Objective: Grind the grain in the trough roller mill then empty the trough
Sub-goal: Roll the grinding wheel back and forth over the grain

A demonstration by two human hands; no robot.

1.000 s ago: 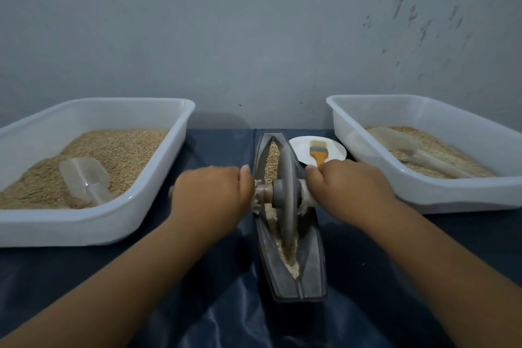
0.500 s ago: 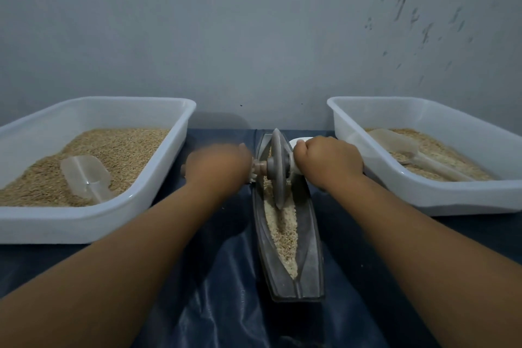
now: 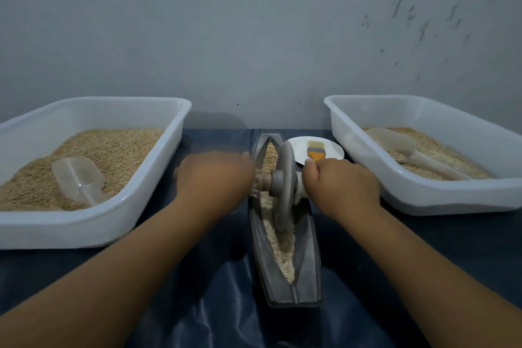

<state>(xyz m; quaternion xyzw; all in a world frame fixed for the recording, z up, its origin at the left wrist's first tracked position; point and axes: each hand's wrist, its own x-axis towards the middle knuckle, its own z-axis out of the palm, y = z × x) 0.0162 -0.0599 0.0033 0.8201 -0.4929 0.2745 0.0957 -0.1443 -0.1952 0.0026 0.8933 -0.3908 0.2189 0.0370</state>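
Both hands on the axle, grinding mid-trough

I have my left hand (image 3: 217,178) and right hand (image 3: 341,183) each closed round one end of the roller wheel (image 3: 285,186) axle, so it presses evenly; forearms reach in level either side of the trough (image 3: 306,268), which lies lengthwise on the counter (image 3: 423,240), grain (image 3: 284,257) inside.

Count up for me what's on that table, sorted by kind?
White tubs: 2, the left tub and the right tub
Clear scoops: 2, the left scoop and the right scoop
Trough with roller wheel: 1
White plate: 1
Orange brush: 1
Total: 7
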